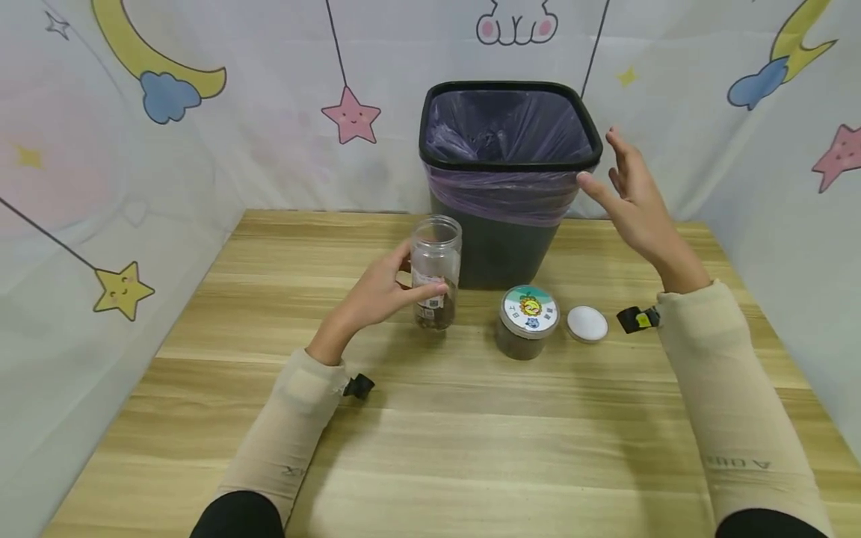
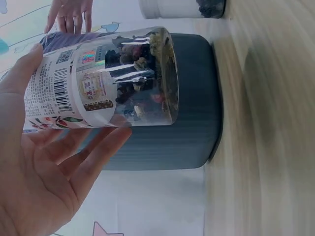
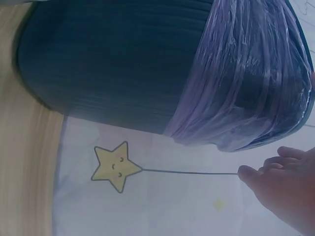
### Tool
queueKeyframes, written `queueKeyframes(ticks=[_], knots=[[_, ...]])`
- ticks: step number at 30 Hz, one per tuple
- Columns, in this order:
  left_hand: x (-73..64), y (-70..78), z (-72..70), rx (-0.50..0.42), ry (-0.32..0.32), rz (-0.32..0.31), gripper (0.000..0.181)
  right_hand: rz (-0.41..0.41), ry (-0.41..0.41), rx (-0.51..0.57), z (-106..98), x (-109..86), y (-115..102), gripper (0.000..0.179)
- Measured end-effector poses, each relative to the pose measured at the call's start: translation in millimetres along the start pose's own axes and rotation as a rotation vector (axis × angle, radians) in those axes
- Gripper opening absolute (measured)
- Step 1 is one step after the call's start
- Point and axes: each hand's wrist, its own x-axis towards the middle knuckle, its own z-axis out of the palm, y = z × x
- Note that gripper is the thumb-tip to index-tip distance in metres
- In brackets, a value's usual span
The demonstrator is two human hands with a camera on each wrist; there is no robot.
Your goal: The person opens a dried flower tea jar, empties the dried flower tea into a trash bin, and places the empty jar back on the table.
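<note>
1. Nearest us, two beige sleeves [image 1: 289, 418] with dark ends come in over the wood-grained, pale tan counter [image 1: 471, 456].
2. A little farther on, we find a short, round, clear-sided tub [image 1: 521, 345] with a teal-and-white printed top and dark contents, standing upright on the counter.
3. Just beside it, on the right, we see a small, white, round disc [image 1: 587, 323] lying flat, apart from the tub.
4. To the left of the tub, the left grip [image 1: 380, 295], a bare hand, grasps a clear, cylindrical jar [image 1: 440, 265] between thumb and fingers. We see the jar roughly upright, with its mouth uncovered, a printed label round its side and dark and yellowish pieces low inside; the left wrist view shows its base above the counter.
5. Behind the jar and tub, we have a dark grey, tapered bin [image 1: 501, 250] with a black rim and a translucent purple plastic liner [image 1: 504, 196] folded over it.
6. At the bin's right side, the right grip [image 1: 635, 205] is released, its fingers extended near the rim; we cannot tell whether they touch it.
7. Farthest off, we face a white cloth backdrop [image 1: 289, 161] printed with stars, moons and clouds.
</note>
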Motion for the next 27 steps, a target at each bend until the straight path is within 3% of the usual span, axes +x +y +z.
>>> queueKeyframes(ticks=[12, 20, 27], knots=[[-0.2, 8.1, -15.4, 0.057, 0.185, -0.002, 0.065, -0.109, 0.110, 0.274, 17, 20.9, 2, 0.063], [4.6, 13.3, -20.4, 0.067, 0.291, 0.014, 0.065, -0.101, 0.080, 0.075, 18, 20.7, 4, 0.060], [10.1, 27.1, -37.2, 0.049, 0.315, -0.054, 0.069, -0.107, 0.113, 0.103, 23, 22.6, 7, 0.060]])
